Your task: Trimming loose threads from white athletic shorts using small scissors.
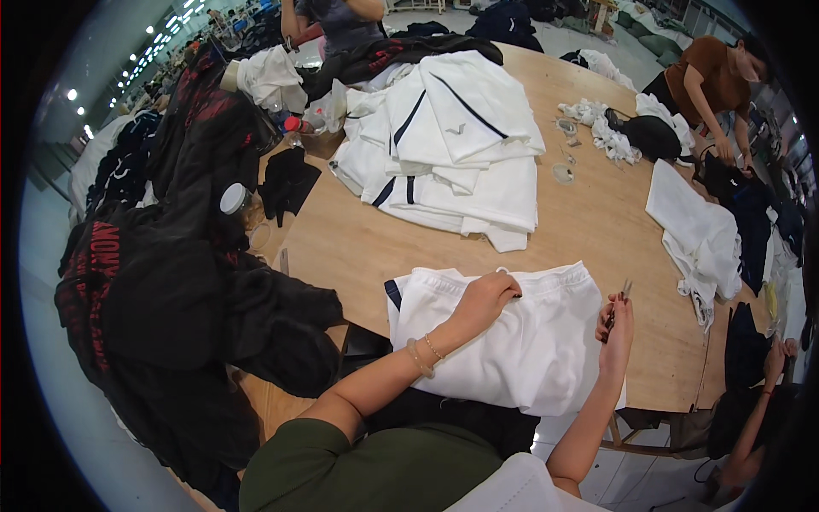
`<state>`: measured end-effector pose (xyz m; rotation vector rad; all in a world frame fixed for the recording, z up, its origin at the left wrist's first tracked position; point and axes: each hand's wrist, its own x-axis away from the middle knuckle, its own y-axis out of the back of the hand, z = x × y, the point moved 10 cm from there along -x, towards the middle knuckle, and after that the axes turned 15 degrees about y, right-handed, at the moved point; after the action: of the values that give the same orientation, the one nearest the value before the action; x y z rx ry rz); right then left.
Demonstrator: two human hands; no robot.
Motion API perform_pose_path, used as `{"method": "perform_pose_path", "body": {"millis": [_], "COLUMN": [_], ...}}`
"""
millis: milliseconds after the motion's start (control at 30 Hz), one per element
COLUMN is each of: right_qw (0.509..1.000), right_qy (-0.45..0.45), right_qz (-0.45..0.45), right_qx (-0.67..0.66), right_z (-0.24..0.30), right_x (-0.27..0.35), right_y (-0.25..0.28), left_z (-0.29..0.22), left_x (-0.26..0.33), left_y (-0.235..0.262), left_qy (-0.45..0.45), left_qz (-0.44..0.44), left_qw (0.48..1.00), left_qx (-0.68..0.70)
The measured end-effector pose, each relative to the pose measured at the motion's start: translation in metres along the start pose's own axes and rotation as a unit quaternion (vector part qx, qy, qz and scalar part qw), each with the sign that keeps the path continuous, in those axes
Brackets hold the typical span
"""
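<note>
A pair of white shorts (512, 350) with an elastic waistband and a navy strip at one side lies at the near table edge, partly hanging over it. My left hand (488, 300) rests on the shorts at the waistband, its fingers curled and closed on the fabric near the drawstring opening. To the right of the shorts, my right hand (616, 324) is raised and wrapped round small thread snips (627, 290), blades pointing up and away from me. Beyond the shorts stands a pile of folded white garments (469, 128) with navy stripes.
Dark garments with red lettering (153, 290) are heaped at the left, by a clear jar with a white lid (233, 199). White garments (695, 222) lie on the right of the wooden table (597, 230). A co-worker in brown (712, 77) handles dark cloth; another person's arm (763, 401) is at lower right.
</note>
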<state>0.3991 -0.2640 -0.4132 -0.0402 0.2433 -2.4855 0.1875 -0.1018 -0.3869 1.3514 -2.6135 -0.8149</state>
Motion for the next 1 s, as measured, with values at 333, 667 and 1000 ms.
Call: {"method": "perform_pose_path", "body": {"millis": [333,667,1000], "right_qw": [0.971,0.937,0.955], "right_qy": [0.142,0.156,0.12], "right_qz": [0.067,0.151,0.108], "right_qx": [0.178,0.272,0.249], "right_z": [0.0,0.008,0.003], "right_x": [0.014,0.037,0.035], "right_y": [-0.033,-0.076,-0.064], "left_z": [0.053,0.045,0.02], "left_x": [-0.028,-0.026,-0.016], "left_y": [0.002,0.0,-0.019], "left_qy": [0.194,0.207,0.084], "left_qz": [0.084,0.078,0.128], "left_qw": [0.95,0.936,0.988], "left_qx": [0.232,0.273,0.018]}}
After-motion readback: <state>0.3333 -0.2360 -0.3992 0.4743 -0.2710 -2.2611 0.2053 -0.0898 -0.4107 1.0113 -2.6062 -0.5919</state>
